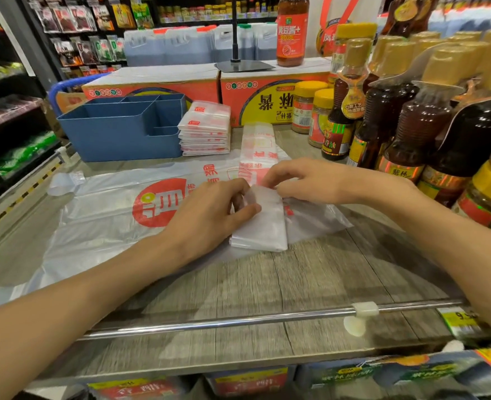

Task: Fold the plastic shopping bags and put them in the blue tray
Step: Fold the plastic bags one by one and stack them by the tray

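Both hands (209, 210) pinch the half-folded bag (263, 223) (edges nearly square); press each crease flat before folding again.

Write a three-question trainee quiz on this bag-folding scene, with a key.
1. True or false: the blue plastic compartment tray already holds folded bags.
2. Which hands touch the small folded white plastic bag? A) left hand only B) right hand only C) both
3. Fill in: the stack of folded white-and-red plastic bags sits directly ___ the tray.

Key
1. False; its visible compartments show no bags.
2. C
3. beside
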